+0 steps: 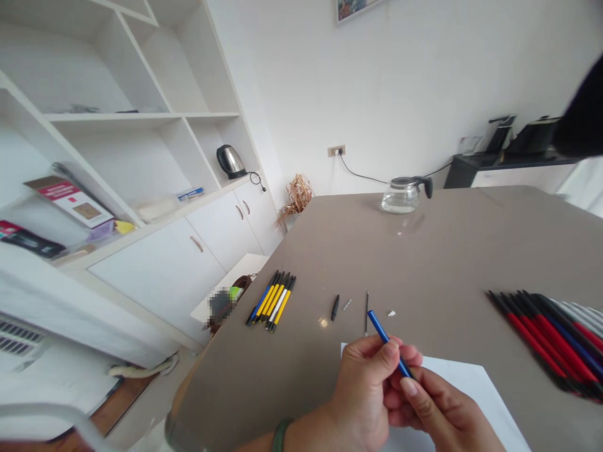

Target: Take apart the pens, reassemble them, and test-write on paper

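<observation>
A blue pen barrel slants between my two hands above a white sheet of paper. My left hand is closed around its middle, thumb on top. At the lower end of the barrel, my right hand pinches with thumb and fingers, which partly hide that end. Just beyond the hands lie a thin ink refill, a small metal spring, a black pen tip piece and a small white scrap.
On the left of the table lies a row of yellow, blue and white pens. Many red, black, blue and white pens lie at the right. A glass pot stands at the far edge. White shelves rise on the left.
</observation>
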### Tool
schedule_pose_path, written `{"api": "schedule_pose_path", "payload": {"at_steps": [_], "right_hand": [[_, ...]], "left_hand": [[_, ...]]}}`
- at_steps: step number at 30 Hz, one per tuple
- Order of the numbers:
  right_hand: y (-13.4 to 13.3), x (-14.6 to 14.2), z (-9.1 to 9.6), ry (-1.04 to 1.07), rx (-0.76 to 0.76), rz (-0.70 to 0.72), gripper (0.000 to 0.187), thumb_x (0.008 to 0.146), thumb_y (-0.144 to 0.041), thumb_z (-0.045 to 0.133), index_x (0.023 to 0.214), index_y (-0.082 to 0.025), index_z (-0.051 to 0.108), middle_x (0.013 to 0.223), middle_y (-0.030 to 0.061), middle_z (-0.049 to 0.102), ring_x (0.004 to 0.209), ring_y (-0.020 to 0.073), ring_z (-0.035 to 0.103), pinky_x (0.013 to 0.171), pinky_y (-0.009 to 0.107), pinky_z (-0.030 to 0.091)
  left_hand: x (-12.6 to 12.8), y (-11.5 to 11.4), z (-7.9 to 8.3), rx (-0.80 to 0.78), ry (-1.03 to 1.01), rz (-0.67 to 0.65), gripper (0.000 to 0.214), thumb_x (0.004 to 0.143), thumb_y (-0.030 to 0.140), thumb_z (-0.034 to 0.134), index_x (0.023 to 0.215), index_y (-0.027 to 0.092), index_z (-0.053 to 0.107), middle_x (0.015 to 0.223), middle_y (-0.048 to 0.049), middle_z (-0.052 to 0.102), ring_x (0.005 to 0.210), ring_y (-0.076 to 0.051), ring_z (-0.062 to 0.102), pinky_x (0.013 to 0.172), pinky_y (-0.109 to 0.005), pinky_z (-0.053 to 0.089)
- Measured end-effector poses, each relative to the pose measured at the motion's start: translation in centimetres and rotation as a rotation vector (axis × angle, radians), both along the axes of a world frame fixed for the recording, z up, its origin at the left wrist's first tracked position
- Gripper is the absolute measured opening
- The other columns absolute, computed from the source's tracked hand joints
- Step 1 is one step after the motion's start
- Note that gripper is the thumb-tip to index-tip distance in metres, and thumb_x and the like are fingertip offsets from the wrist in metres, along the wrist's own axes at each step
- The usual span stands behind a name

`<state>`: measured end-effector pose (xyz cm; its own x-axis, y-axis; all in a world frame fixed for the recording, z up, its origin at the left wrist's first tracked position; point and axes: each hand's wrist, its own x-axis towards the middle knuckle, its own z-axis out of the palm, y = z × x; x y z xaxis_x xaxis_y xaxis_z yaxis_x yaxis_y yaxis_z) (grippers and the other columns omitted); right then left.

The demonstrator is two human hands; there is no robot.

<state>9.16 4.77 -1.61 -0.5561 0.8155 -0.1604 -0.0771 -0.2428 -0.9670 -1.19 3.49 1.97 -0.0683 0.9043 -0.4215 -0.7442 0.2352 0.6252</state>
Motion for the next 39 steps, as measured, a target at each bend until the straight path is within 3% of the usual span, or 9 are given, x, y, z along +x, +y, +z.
{"api": "schedule_pose_path", "payload": {"at_steps": [3, 7, 11, 17, 24, 28, 34, 39], "right_hand": [[-0.1, -0.1, 0.4, -0.061, 0.092, -0.071, 0.026, 0.078, -0.04, 0.044, 0.075, -0.016, 0.055, 0.069, 0.0048, 0.058, 0.066, 0.0173, 0.056, 0.061, 0.029, 0.048], [0.1, -0.1, 1.3, -0.035, 0.138, -0.181, 0.027, 0.079, -0.04, 0.043, 0.073, -0.016, 0.053, 0.064, 0.0034, 0.056, 0.06, 0.0148, 0.053, 0.056, 0.026, 0.046], [0.4, -0.2, 1.8, 0.001, 0.172, -0.197, 0.029, 0.08, -0.038, 0.042, 0.069, -0.014, 0.053, 0.065, 0.0034, 0.056, 0.06, 0.0135, 0.052, 0.056, 0.025, 0.044], [0.8, -0.2, 2.1, 0.115, 0.028, -0.16, 0.032, 0.077, -0.043, 0.044, 0.07, -0.013, 0.053, 0.065, 0.0031, 0.057, 0.059, 0.0132, 0.054, 0.056, 0.027, 0.045], [0.9, 0.7, 3.2, 0.239, -0.068, -0.146, 0.03, 0.076, -0.042, 0.048, 0.072, -0.013, 0.051, 0.063, 0.0022, 0.058, 0.057, 0.0124, 0.056, 0.056, 0.027, 0.046], [1.1, 1.0, 3.7, 0.289, -0.055, -0.149, 0.028, 0.074, -0.041, 0.05, 0.073, -0.013, 0.053, 0.066, 0.002, 0.057, 0.06, 0.0118, 0.054, 0.058, 0.028, 0.046], [0.9, 0.8, 3.2, 0.195, 0.003, -0.25, 0.033, 0.074, -0.044, 0.049, 0.076, -0.012, 0.058, 0.064, 0.0017, 0.054, 0.06, 0.0113, 0.05, 0.055, 0.024, 0.044], [1.0, 0.5, 2.4, 0.154, 0.041, -0.272, 0.038, 0.073, -0.048, 0.048, 0.073, -0.012, 0.059, 0.062, 0.0015, 0.053, 0.058, 0.0112, 0.049, 0.054, 0.023, 0.042]], "left_hand": [[0.5, 0.4, 0.1, -0.024, 0.026, 0.003, 0.026, 0.063, 0.036, 0.065, 0.075, 0.014, 0.057, 0.075, -0.0064, 0.062, 0.055, -0.011, 0.056, 0.042, -0.018, 0.037], [1.2, 0.9, 0.5, -0.069, 0.07, 0.01, 0.034, 0.059, 0.039, 0.067, 0.08, 0.015, 0.056, 0.078, -0.0059, 0.061, 0.057, -0.013, 0.057, 0.038, -0.016, 0.033], [1.3, 1.3, 0.9, -0.093, 0.12, 0.03, 0.035, 0.056, 0.039, 0.069, 0.08, 0.016, 0.056, 0.076, -0.0044, 0.061, 0.06, -0.014, 0.058, 0.043, -0.018, 0.039], [1.1, 1.6, 1.2, -0.057, 0.172, 0.025, 0.036, 0.056, 0.039, 0.07, 0.079, 0.015, 0.057, 0.075, -0.0055, 0.062, 0.064, -0.015, 0.059, 0.047, -0.02, 0.042], [1.6, 1.1, 2.4, 0.018, 0.232, -0.146, 0.034, 0.066, 0.037, 0.062, 0.093, 0.015, 0.058, 0.092, -0.0111, 0.062, 0.077, -0.019, 0.06, 0.062, -0.028, 0.047], [2.3, 1.3, 2.6, 0.026, 0.268, -0.084, 0.03, 0.066, 0.036, 0.062, 0.087, 0.015, 0.06, 0.083, -0.0091, 0.064, 0.073, -0.017, 0.061, 0.065, -0.028, 0.046], [3.3, 1.5, 1.6, -0.028, 0.298, 0.061, 0.038, 0.057, 0.038, 0.068, 0.085, 0.013, 0.061, 0.08, -0.0098, 0.065, 0.065, -0.018, 0.061, 0.048, -0.022, 0.044], [3.3, 1.5, 0.9, -0.005, 0.28, 0.067, 0.03, 0.06, 0.036, 0.067, 0.08, 0.013, 0.062, 0.078, -0.0075, 0.065, 0.061, -0.015, 0.06, 0.045, -0.02, 0.042]]}}
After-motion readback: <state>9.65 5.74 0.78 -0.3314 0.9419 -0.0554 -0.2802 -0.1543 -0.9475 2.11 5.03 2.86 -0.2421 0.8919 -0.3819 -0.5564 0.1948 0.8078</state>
